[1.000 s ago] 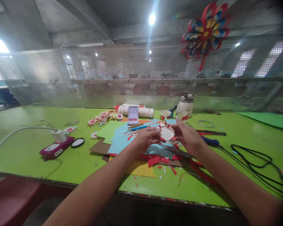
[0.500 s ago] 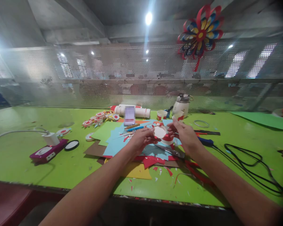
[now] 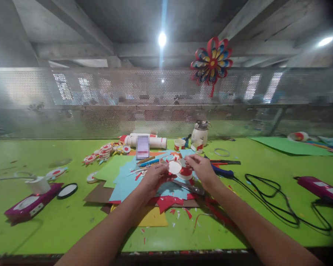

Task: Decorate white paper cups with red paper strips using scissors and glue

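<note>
Over the stacked paper, my left hand (image 3: 157, 176) has its fingers closed on a round white disc (image 3: 174, 167). My right hand (image 3: 201, 168) is pinched just to the right of the disc; whatever lies between its fingertips is too small to make out. A red and white paper ring (image 3: 186, 173) shows behind and between the hands. Scissors (image 3: 190, 187) with red handles lie under my right wrist. Light blue paper sheets (image 3: 124, 184) spread beneath both hands, with pens (image 3: 152, 162) and paper scraps on them.
A purple power strip (image 3: 34, 203) with a white plug sits at left, beside a black-rimmed disc (image 3: 67, 190). Behind are white rolls (image 3: 155, 142), a phone (image 3: 142, 147) and a bottle (image 3: 199, 133). Black cable (image 3: 277, 195) and another purple power strip (image 3: 320, 189) lie at right.
The camera view has tilted up and turned right, bringing the right-hand power strip into view. Both hands remain near the disc, which now faces the camera more fully.
</note>
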`<state>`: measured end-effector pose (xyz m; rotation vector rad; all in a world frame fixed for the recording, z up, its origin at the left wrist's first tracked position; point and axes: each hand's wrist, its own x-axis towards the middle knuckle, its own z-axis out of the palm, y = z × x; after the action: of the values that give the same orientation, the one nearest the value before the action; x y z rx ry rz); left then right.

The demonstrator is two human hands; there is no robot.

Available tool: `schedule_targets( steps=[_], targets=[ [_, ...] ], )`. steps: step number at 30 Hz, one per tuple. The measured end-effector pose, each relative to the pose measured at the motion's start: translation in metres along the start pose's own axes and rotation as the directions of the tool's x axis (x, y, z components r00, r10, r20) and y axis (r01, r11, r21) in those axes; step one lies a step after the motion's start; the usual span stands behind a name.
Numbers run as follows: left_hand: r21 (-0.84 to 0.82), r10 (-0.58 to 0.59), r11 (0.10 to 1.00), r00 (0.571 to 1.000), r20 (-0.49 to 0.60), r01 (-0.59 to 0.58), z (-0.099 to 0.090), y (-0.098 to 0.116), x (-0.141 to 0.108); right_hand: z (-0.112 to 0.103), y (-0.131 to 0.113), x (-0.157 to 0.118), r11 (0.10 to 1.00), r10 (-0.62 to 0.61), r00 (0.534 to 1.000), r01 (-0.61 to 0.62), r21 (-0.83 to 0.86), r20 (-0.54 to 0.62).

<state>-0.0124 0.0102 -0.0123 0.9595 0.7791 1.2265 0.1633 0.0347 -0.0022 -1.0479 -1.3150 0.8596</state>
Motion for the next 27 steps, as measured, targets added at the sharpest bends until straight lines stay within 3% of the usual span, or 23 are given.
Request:
schedule_targets(
  steps=[13, 27],
  targets=[
    [0.01, -0.031, 0.999, 1.0, 0.002, 0.031, 0.0001, -0.0048, 0.0004, 0.0014, 0.0091, -0.0011, 0.992, -0.026, 0.997, 0.034, -0.12, 0.073],
    [0.03, -0.05, 0.998, 0.999, 0.0, 0.05, -0.0004, -0.0067, 0.0004, 0.0027, 0.0054, -0.004, 0.96, -0.133, 0.99, 0.141, -0.241, 0.05]
  ],
)
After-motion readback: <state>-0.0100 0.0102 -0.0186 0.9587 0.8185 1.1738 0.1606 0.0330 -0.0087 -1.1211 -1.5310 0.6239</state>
